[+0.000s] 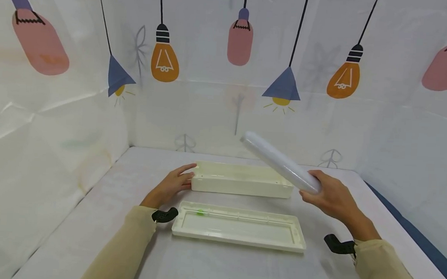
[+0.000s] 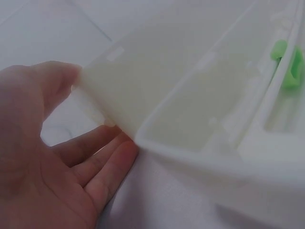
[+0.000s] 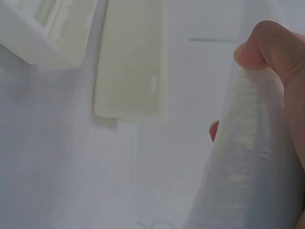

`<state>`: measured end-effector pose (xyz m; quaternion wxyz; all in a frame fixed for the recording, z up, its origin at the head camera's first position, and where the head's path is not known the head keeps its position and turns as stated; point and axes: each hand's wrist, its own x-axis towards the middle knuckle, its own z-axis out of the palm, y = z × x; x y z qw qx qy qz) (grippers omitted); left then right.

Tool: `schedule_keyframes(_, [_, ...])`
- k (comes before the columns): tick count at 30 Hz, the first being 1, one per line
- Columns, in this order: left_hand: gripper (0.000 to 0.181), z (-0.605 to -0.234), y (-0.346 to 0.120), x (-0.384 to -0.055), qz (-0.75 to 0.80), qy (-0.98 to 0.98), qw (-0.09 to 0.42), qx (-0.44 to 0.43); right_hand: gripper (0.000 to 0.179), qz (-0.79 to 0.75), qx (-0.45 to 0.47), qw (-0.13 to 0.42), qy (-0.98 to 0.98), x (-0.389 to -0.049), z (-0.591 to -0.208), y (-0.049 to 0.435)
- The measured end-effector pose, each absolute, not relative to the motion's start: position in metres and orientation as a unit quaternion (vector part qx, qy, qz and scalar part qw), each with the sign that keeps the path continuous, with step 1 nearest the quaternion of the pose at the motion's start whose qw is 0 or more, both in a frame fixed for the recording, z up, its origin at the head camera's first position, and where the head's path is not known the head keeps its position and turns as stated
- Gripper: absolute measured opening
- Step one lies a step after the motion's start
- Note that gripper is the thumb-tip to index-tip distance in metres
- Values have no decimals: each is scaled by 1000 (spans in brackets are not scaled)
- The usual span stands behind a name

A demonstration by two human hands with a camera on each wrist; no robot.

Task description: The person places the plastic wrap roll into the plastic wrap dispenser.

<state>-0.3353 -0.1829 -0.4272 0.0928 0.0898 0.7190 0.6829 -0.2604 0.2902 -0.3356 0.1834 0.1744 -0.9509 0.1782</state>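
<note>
My right hand (image 1: 336, 196) grips the lower end of a roll of cling film (image 1: 279, 159), raised and tilted with its free end up to the left. In the right wrist view the thumb (image 3: 257, 55) lies over the clear roll (image 3: 252, 157). A long cream dispenser box (image 1: 241, 187) sits lengthwise on the table, its top open. My left hand (image 1: 172, 183) holds the box's left end, with thumb and fingers (image 2: 109, 167) at the end's edges. Nearer to me lies the separate cream lid (image 1: 237, 228), inner side up, with a green slide cutter (image 2: 288, 64).
A white-covered table (image 1: 254, 271) carries the box and lid. Behind it hangs a white sheet (image 1: 209, 113) printed with lamps, and another sheet closes off the left side. A blue strip (image 1: 412, 227) runs beyond the table's right edge.
</note>
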Motion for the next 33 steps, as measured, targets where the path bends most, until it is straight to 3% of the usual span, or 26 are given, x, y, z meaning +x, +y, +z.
schedule_keyframes(17, [52,-427,-183,-333,686,715,95,92,55,169,212,174,-947,-281,-336,280])
schedule_keyframes(33, [52,-425,-182,-332,690,712,96,90,61,158,232,161,-946,-301,-337,269])
